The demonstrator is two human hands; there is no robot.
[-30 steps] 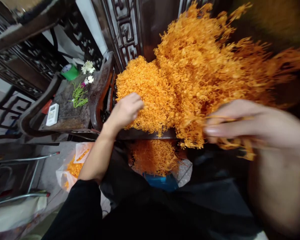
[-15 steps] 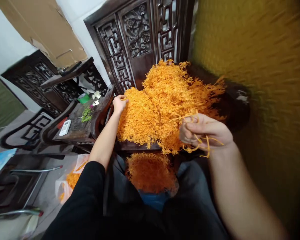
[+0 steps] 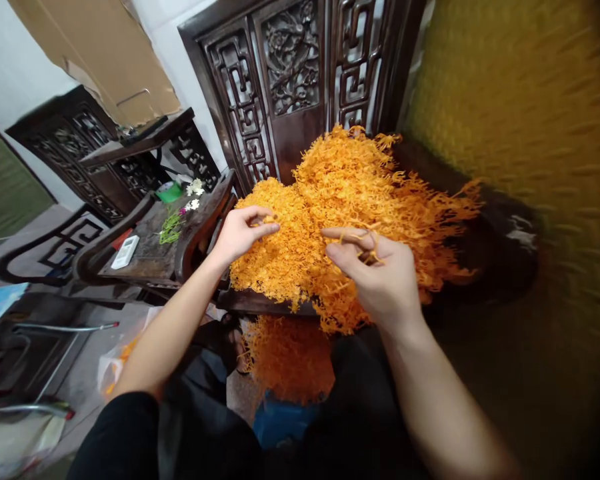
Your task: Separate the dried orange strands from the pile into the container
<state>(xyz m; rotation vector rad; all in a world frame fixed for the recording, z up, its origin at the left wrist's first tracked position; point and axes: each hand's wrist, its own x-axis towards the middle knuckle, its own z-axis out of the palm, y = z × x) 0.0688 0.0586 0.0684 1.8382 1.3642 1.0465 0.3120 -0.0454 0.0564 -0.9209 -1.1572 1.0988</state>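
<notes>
A big heap of thin orange strands point(image 3: 350, 200) covers the seat of a dark carved wooden chair point(image 3: 260, 303). My left hand point(image 3: 240, 230) hovers over the heap's left side, thumb and fingers pinched on a small bit of orange strands. My right hand point(image 3: 375, 273) is over the heap's front middle, fingers closed on a few orange strands. Below the seat edge, a blue container point(image 3: 280, 420) holds more orange strands point(image 3: 287, 357).
A dark side table point(image 3: 150, 257) to the left carries a white remote point(image 3: 126, 251), green stems point(image 3: 171, 228), white flowers point(image 3: 196, 187) and a green tub point(image 3: 170, 193). A plastic bag point(image 3: 113, 367) with orange strands lies on the floor. Carved chair back point(image 3: 300, 80) behind; yellow-brown blurred surface point(image 3: 530, 133) at right.
My left hand lifted off the heap's far left and now pinches a bit of strands. My right hand moved left and forward over the heap, still holding a few strands.
</notes>
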